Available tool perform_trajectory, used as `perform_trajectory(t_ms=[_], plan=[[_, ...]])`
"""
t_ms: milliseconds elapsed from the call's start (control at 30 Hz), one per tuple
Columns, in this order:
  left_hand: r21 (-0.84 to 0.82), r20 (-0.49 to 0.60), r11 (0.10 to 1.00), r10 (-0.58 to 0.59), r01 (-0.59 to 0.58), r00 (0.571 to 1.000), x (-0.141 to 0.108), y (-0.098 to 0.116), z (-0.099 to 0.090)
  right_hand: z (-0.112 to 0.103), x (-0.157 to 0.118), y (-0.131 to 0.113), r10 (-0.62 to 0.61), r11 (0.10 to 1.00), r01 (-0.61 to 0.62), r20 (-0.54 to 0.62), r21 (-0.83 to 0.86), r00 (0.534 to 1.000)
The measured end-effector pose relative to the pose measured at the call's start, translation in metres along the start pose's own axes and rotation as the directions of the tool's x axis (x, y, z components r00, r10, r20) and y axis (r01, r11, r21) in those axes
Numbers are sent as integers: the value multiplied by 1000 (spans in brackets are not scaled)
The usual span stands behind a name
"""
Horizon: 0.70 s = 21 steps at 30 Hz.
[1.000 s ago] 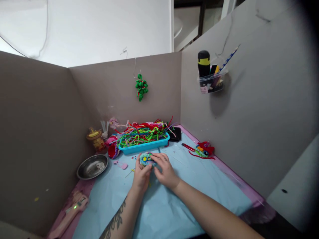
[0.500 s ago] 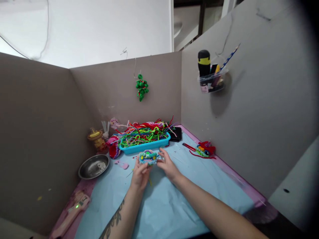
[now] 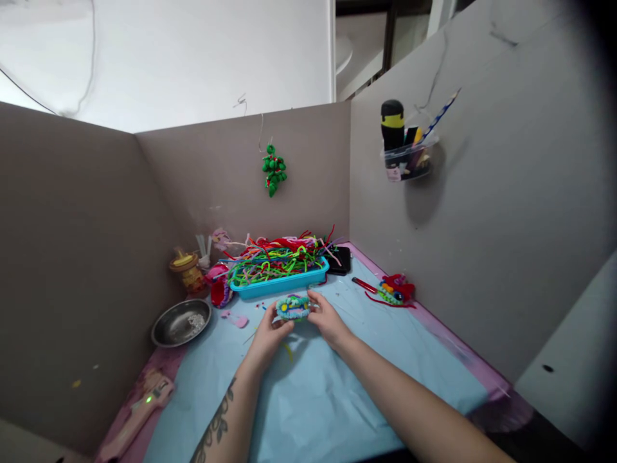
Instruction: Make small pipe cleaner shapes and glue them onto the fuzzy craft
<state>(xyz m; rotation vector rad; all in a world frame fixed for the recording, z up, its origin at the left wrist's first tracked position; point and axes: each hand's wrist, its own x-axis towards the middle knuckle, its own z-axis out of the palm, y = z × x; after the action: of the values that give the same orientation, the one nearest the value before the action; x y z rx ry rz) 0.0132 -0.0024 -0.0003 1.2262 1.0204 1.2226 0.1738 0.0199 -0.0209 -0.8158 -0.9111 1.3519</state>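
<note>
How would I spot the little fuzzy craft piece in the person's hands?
Find the blue tray heaped with colourful fuzzy stems. Just in front of it, the left hand and right hand hold the craft piece between their fingers. It is mostly pale blue with yellow spots, unlike the red-topped piece lying by the right wall.

A: What's in the hands?
B: Fuzzy light-blue craft piece (image 3: 293, 307), yellow dots on it. Left hand (image 3: 270, 331) grips one end, right hand (image 3: 328, 318) the other, just above the blue sheet (image 3: 318, 399).
A: Behind it?
B: Blue tray (image 3: 282, 285), heaped with multicolored fuzzy stems (image 3: 277, 260). Black phone-like object (image 3: 340, 260) beside its right end.
A: Left side?
B: Metal bowl (image 3: 180, 323), small pale bits inside. Pink tool (image 3: 139, 415) nearer the camera, green light lit.
</note>
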Motion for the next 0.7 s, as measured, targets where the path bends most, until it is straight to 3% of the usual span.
perform_trajectory(t_ms=[67, 133, 233, 533, 700], plan=[[264, -28, 963, 66, -56, 997, 4, -3, -10, -2, 2, 6, 10, 996, -8, 20, -84, 1000], [504, -29, 856, 149, -115, 988, 7, -5, -17, -4, 4, 13, 17, 982, -11, 31, -187, 999], [695, 37, 697, 207, -174, 978, 10, -8, -24, -6, 6, 24, -5, 937, 19, 39, -350, 999], [746, 68, 649, 149, -150, 986, 11, -13, -30, -15, 8, 33, -55, 825, 80, 61, -559, 997], [799, 49, 579, 205, -161, 978, 13, 0, -44, -16, 7, 30, -59, 795, 80, 55, -602, 997]])
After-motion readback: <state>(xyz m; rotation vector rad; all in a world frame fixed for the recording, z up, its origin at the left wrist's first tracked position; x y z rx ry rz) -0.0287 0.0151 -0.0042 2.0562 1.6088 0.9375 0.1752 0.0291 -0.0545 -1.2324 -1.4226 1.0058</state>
